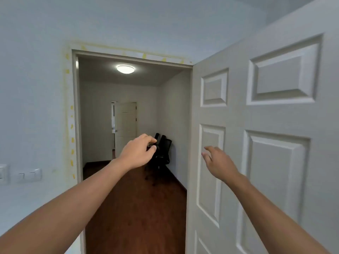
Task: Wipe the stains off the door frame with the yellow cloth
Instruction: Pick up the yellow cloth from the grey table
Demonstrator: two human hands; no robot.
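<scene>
The white door frame runs up the left side of the doorway and across its top. Yellow stains dot its left upright, and more yellow marks sit along the top rail. No yellow cloth shows in the head view. My left hand is raised in the doorway opening, fingers loosely curled, holding nothing. My right hand is stretched out in front of the open door, fingers relaxed, also holding nothing. Both hands are well clear of the stained upright.
A white panelled door stands open on the right. Beyond the doorway lie a brown wooden floor, black office chairs by the right wall and another white door. Wall switches sit at the left.
</scene>
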